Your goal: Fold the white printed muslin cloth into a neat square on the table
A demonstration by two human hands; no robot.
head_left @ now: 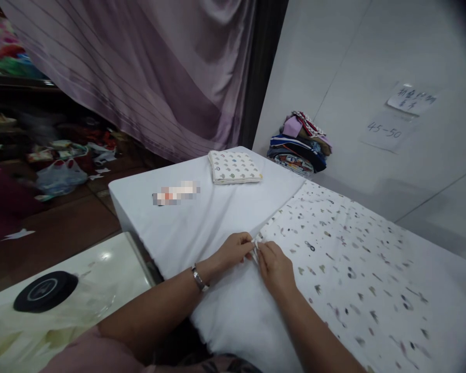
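Note:
A thin white cloth with small printed figures (pixel 345 248) lies spread over the right half of the white-covered table (pixel 171 228). At the cloth's left edge, my left hand (pixel 236 247) pinches a bunched bit of the fabric between thumb and fingers. Close against it, my right hand (pixel 274 261) has its fingers closed on the same edge. The fingertips of both hands nearly meet, and the gathered fabric between them is partly hidden. Beyond my hands, a folded patterned cloth (pixel 235 167) rests near the table's far corner.
A blurred-out small item (pixel 176 193) lies on the table's left side. Folded clothes (pixel 299 142) are stacked by the wall, which bears paper notes (pixel 384 132). At lower left stands a pale surface with a round black object (pixel 45 291). A purple curtain (pixel 171 67) hangs behind.

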